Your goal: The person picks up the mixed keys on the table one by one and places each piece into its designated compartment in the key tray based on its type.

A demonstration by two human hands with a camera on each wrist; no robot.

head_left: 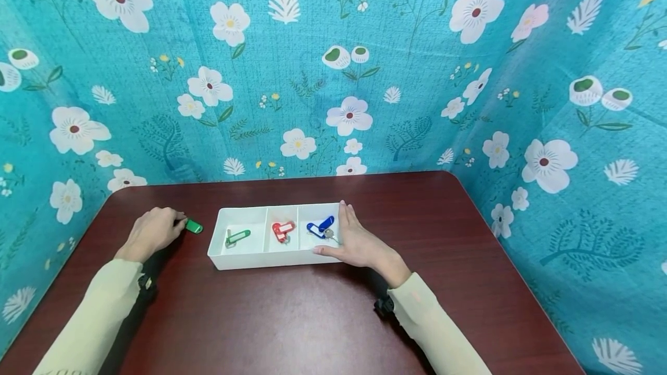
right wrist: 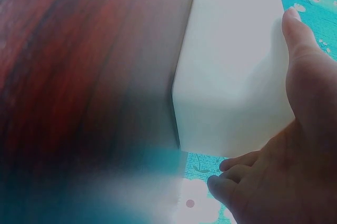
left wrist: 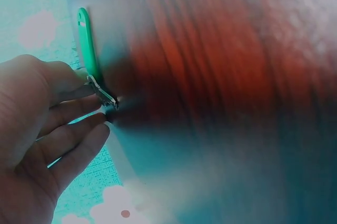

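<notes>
My left hand (head_left: 156, 229) pinches a green key tag (head_left: 194, 225) by its metal ring end, low over the table left of the white tray (head_left: 255, 260). In the left wrist view the green tag sticks out past the thumb and its metal end sits at the fingertips. The tray has three compartments. Its left one holds a green key tag (head_left: 239, 236), the middle one red key tags (head_left: 284, 228), the right one blue key tags (head_left: 326, 224) with a silver key. My right hand (head_left: 362, 245) rests against the tray's right end, fingers extended, thumb along the front rim.
The dark red-brown wooden table (head_left: 312, 323) extends around the tray. A turquoise flowered cloth (head_left: 312, 85) hangs behind the table's far edge and along both sides.
</notes>
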